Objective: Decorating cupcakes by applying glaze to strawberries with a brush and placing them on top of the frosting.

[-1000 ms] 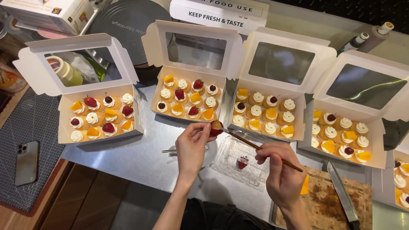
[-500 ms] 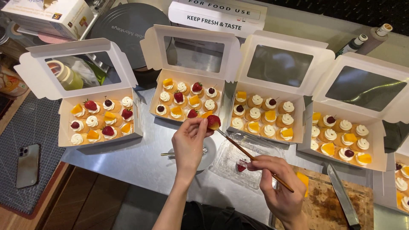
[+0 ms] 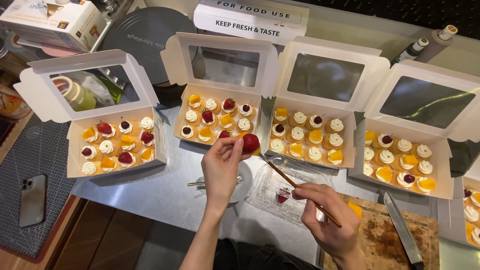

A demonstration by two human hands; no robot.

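Now a red strawberry [image 3: 250, 142] is pinched in the fingertip grip of the left hand [image 3: 222, 167], just at the front edge of the middle pastry box [image 3: 220, 117]. At four o'clock from it, a thin wooden brush [image 3: 300, 187] is held tight by the right hand [image 3: 330, 217], its tip near the berry, over a clear plastic tray [image 3: 272, 192] on the steel table [image 3: 165, 192].

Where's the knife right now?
In the head view the knife lies at lower right on the wooden cutting board, right of the right hand.
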